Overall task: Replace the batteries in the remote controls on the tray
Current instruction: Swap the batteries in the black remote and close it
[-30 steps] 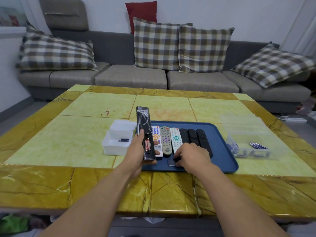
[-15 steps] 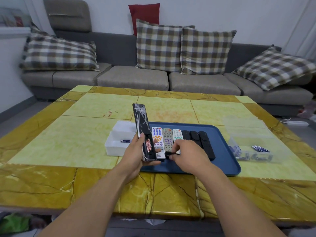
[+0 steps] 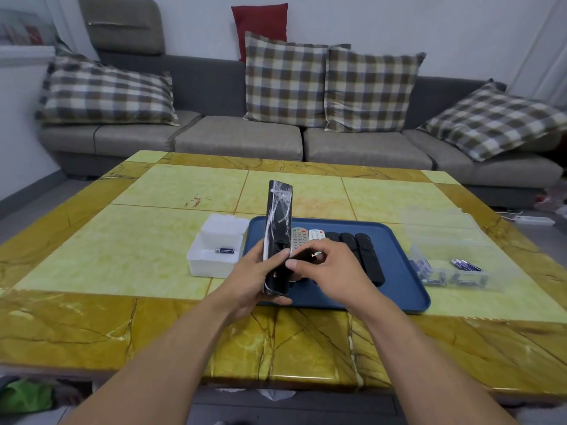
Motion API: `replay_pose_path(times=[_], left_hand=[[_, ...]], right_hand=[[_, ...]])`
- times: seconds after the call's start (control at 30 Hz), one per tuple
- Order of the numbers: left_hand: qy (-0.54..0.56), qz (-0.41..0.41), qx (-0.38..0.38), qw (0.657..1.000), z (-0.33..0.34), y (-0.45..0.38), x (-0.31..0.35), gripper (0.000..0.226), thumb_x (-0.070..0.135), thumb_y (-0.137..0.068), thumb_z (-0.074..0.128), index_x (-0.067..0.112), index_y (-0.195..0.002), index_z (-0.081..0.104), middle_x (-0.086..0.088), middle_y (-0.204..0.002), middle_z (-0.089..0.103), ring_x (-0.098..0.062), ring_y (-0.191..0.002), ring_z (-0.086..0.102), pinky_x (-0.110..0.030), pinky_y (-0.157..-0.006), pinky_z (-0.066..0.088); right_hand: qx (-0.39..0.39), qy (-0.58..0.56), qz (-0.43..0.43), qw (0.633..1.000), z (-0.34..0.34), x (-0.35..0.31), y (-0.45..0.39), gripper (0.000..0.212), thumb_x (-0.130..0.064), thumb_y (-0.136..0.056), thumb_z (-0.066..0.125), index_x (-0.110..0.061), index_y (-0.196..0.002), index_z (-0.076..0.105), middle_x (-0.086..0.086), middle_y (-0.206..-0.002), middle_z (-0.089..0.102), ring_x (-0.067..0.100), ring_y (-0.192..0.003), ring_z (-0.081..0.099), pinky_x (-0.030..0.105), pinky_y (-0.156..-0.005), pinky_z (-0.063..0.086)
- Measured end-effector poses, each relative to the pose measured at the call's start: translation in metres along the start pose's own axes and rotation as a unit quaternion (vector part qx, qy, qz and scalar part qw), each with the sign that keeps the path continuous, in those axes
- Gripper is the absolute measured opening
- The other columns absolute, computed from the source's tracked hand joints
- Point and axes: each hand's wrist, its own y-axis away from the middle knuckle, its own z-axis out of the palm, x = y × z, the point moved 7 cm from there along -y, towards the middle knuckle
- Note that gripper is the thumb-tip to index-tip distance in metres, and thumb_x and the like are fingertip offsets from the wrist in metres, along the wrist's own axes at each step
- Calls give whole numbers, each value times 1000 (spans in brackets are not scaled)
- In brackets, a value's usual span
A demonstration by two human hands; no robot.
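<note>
Both hands occupied: left hand (image 3: 245,279) grips the long black plastic-wrapped remote (image 3: 277,228) upright over the blue tray (image 3: 402,271), right hand (image 3: 325,268) pinches a flat black battery cover (image 3: 302,256) against it.

Plain white wall (image 3: 460,32) at rear. Long grey fabric sofa (image 3: 242,139) against it, carrying four brown-and-white checked cushions (image 3: 285,81) and one dark red cushion (image 3: 260,21) behind. Grey tiled floor (image 3: 27,207) at left. Low counter (image 3: 171,237) topped in glossy yellow-green tiles with an ochre marbled border. Lighting even, diffuse.
</note>
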Motion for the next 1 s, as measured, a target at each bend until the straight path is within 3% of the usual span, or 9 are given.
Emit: replay_pose_path(times=[0.17, 0.27, 0.37, 0.47, 0.6, 0.67, 0.77, 0.87, 1.0], left_hand=[[19, -32, -20, 999, 7, 1, -2, 39, 52, -102, 44, 31, -127, 65, -6, -116, 74, -28, -105, 72, -38, -56, 56], [35, -54, -37, 997, 8, -2, -7, 49, 55, -104, 36, 25, -127, 67, -14, -117, 73, -31, -109, 71, -37, -55, 55], [37, -59, -52, 996, 9, -3, -9, 52, 53, -105, 32, 21, -127, 67, -16, -107, 73, -32, -106, 71, -40, -55, 57], [44, -60, -64, 995, 14, -5, -11, 54, 51, -106, 31, 16, -129, 66, -15, -100, 72, -29, -98, 72, -41, -55, 58], [62, -62, -56, 995, 15, -7, -9, 56, 52, -105, 33, 13, -127, 67, -12, -91, 70, -22, -84, 72, -38, -53, 57], [63, -66, -60, 994, 16, -7, -10, 56, 53, -105, 33, 15, -127, 67, -12, -97, 72, -24, -90, 73, -39, -52, 58], [79, -77, -82, 990, 18, -5, -11, 53, 53, -106, 31, 20, -132, 63, -14, -123, 71, -33, -112, 69, -40, -52, 60], [100, -83, -90, 987, 19, -5, -11, 51, 51, -106, 30, 22, -134, 60, -14, -126, 69, -34, -115, 68, -41, -52, 61], [111, -80, -93, 986, 20, -3, -9, 51, 52, -106, 29, 25, -136, 59, -14, -129, 68, -34, -116, 67, -45, -59, 62]], right_hand=[[85, -30, 5, 996, -15, -5, 1, 30, -21, -75, 87, -22, -96, 66, -2, -76, 76, 8, -61, 67, 18, -51, 47], [53, -56, -10, 997, -12, -9, 0, 25, -17, -76, 85, -20, -99, 76, 4, -69, 75, 14, -58, 67, 23, -53, 51], [12, -66, -9, 998, -3, -5, -1, 33, -8, -79, 82, -16, -111, 76, 15, -70, 71, 17, -57, 62, 28, -56, 57], [-6, -48, -14, 999, 0, -4, -2, 36, -5, -83, 78, -20, -115, 74, 10, -69, 66, 17, -59, 65, 34, -63, 61], [-3, -73, -8, 997, -2, -5, -4, 27, -6, -82, 79, -16, -106, 71, 6, -70, 69, 20, -61, 67, 32, -60, 60], [8, -66, -4, 998, -3, -5, -2, 26, -8, -79, 82, -15, -100, 68, 5, -72, 71, 18, -60, 67, 31, -58, 58], [50, 10, -36, 998, -8, -11, 1, 25, -16, -75, 86, -21, -96, 73, -1, -83, 65, 11, -61, 54, 14, -49, 49], [64, 48, -64, 995, -10, -16, 0, 31, -20, -72, 87, -23, -102, 77, -1, -78, 44, 6, -63, 42, 9, -47, 44], [89, 69, -70, 991, -9, -17, 0, 37, -24, -71, 88, -27, -106, 76, -3, -73, 38, -4, -57, 44, 10, -46, 45]])
